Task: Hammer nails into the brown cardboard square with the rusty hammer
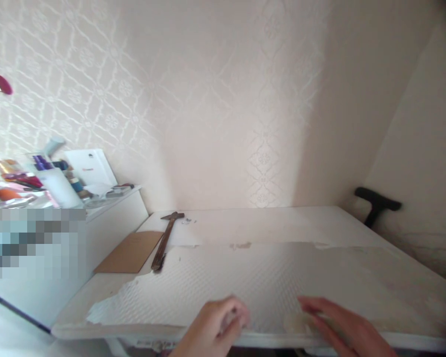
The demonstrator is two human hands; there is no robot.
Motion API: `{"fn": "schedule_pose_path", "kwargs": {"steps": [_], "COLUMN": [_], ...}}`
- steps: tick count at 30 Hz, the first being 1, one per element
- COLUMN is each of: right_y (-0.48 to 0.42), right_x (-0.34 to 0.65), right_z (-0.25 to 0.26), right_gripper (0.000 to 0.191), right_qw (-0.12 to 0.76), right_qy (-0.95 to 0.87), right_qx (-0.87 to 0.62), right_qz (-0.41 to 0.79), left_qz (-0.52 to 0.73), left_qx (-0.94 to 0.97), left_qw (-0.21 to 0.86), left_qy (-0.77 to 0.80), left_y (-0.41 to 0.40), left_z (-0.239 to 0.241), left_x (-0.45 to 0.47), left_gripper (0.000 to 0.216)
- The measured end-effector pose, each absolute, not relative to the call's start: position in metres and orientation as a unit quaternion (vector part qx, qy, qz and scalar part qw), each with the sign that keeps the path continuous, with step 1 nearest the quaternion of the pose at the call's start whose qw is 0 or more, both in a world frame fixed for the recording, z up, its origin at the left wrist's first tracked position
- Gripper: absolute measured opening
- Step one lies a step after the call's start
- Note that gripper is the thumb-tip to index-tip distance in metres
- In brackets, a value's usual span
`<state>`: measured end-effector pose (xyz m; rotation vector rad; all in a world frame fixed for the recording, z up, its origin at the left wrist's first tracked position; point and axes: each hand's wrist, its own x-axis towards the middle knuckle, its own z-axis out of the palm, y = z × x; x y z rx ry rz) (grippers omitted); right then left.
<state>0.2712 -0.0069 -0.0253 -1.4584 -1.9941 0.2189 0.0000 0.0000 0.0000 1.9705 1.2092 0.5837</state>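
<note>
Head view: at the bottom edge, the left hand point(212, 327) sits at about 6 o'clock with its fingers curled inward. The blur at its fingertips makes it impossible to tell whether it grips anything or only rests there. The right hand point(338, 325), just toward 5 o'clock and apart from the left, lies spread open with its fingers stretched toward 9 o'clock, palm down. Both hands rest on the near edge of a textured white sheet point(245, 282), which lies flat across the near half of the surface point(275, 223). Its left border is ragged and its far border is uneven. Under the right hand's fingertips there is a pale, roundish patch too blurred to identify. From the left hand toward 11 o'clock, a hammer point(166, 240) with a dark wooden shaft lies on the surface, its head at the far end and its near end just touching the sheet's corner. A flat cardboard piece point(131, 253) lies just beside the hammer on its 9 o'clock side. Farther toward 9 to 10 o'clock stands a white cabinet point(111, 223), its top crowded with bottles and small items. Toward 2 o'clock, a black handle point(376, 202) sticks up past the surface's far right corner. A patterned wall point(223, 99) rises behind, with a small red disc point(2, 84) on it high at 10 o'clock.
</note>
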Motion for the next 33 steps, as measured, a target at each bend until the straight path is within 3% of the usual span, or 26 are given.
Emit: {"fn": "schedule_pose_path", "kwargs": {"steps": [4,7,11,18,33], "right_y": [0.085,0.143,0.175,0.189,0.195], "right_x": [0.236,0.227,0.236,0.238,0.244], "right_z": [-0.01,-0.017,-0.042,-0.052,-0.05], "right_gripper": [0.042,0.047,0.05,0.052,0.052], "right_qw": [0.337,0.247,0.125,0.096,0.078], "right_qy": [-0.775,-0.757,-0.727,-0.7,-0.767], "right_qx": [-0.532,-0.605,-0.675,-0.708,-0.634], "right_qz": [0.049,0.002,0.003,0.011,0.058], "left_qz": [0.284,0.192,0.099,0.1,0.078], "left_qx": [0.805,0.815,0.792,0.793,0.802], "left_qw": [0.21,0.08,0.011,0.006,0.0], "left_qy": [0.477,0.54,0.602,0.6,0.593], "left_y": [0.083,0.134,0.176,0.199,0.197], "left_z": [0.01,0.002,-0.024,-0.045,-0.041], "left_x": [0.077,0.11,0.113,0.109,0.112], "left_gripper": [0.032,0.045,0.05,0.054,0.053]}}
